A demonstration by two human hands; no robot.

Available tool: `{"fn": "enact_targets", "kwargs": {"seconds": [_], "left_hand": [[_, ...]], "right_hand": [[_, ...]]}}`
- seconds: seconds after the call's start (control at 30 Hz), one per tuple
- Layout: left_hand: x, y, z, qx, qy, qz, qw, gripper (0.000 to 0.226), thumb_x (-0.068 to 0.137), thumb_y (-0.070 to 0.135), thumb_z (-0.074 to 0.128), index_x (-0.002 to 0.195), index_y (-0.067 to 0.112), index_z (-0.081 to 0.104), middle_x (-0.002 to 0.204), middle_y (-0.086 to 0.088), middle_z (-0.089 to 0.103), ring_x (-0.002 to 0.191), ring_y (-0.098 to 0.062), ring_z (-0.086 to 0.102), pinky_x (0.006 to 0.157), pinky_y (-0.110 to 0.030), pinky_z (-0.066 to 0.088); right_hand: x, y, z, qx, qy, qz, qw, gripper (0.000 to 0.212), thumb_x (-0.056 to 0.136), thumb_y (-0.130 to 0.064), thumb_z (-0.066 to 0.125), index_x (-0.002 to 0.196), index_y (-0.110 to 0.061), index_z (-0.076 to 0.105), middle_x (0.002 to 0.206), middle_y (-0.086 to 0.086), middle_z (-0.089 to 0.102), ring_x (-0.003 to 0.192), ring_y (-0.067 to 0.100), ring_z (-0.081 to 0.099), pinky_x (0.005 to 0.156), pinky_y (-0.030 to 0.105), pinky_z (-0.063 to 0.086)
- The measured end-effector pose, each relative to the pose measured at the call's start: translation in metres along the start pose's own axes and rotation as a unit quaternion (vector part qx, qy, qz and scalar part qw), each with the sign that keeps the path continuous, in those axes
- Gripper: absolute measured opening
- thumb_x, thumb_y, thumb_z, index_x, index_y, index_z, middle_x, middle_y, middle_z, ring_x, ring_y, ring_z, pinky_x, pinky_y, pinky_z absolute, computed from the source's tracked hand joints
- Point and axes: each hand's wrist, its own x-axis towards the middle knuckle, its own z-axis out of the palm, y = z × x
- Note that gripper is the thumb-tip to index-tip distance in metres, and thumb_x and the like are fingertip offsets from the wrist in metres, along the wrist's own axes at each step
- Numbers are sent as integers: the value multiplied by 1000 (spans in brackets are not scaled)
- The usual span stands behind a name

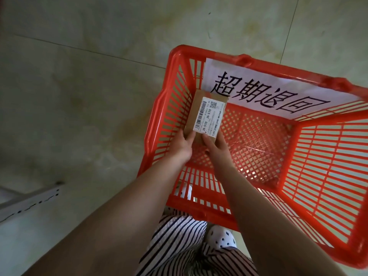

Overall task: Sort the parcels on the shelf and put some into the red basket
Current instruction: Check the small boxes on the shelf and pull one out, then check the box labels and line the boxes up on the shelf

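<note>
Head view: both hands (182, 145) (fingers curled) on parcel (207, 114)

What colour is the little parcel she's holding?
Brown cardboard parcel with a white label, seen clearly in the head view.

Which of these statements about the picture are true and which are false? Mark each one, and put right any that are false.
1. Both hands hold the parcel. True: the left hand and the right hand grip its near end.
2. The basket is blue. False: it is red.
3. The parcel carries a white label with barcodes. True.
4. Several parcels already lie in the basket. False: only the held parcel shows there.
5. A white paper sign with black characters is on the basket's far wall. True.
</note>
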Motion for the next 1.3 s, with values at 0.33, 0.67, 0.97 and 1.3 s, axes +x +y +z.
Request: {"fn": "enact_targets", "kwargs": {"seconds": [0.33, 0.67, 0.97, 1.3], "left_hand": [[-15, 9, -2, -3, 28, -120, 992, 57, 94, 51, 51, 123, 3, 60, 123, -12, 65, 113, -32, 61, 94, -36, 47], [-186, 47, -122, -317, -52, -115, 940, 31, 90, 21, 66, 115, 3, 62, 106, -11, 69, 98, -24, 67, 81, -28, 56], [-444, 35, -283, -527, 47, -12, 848, 25, 93, 8, 57, 117, 12, 65, 114, -3, 71, 107, -17, 66, 97, -32, 50], [-735, -129, -386, -715, 241, 109, 648, 21, 97, 14, 47, 108, 20, 65, 103, 6, 72, 103, -12, 64, 99, -28, 47]], "right_hand": [[-17, -17, -3, -73, 44, 77, 993, 86, 85, -49, 67, 155, -20, 27, 147, 8, 49, 130, 29, 52, 106, 50, 45], [-193, -147, 5, -20, 21, 100, 995, 20, 86, -34, 72, 99, -19, 70, 95, 5, 75, 93, 28, 73, 87, 48, 58], [-411, -278, 72, -70, -229, 13, 971, 13, 94, -20, 64, 104, -16, 71, 92, -2, 77, 86, 10, 71, 71, 23, 54], [-695, -241, 226, -249, -499, -3, 830, 13, 96, -23, 58, 103, -21, 70, 99, -1, 73, 89, 11, 67, 82, 24, 50]]}}
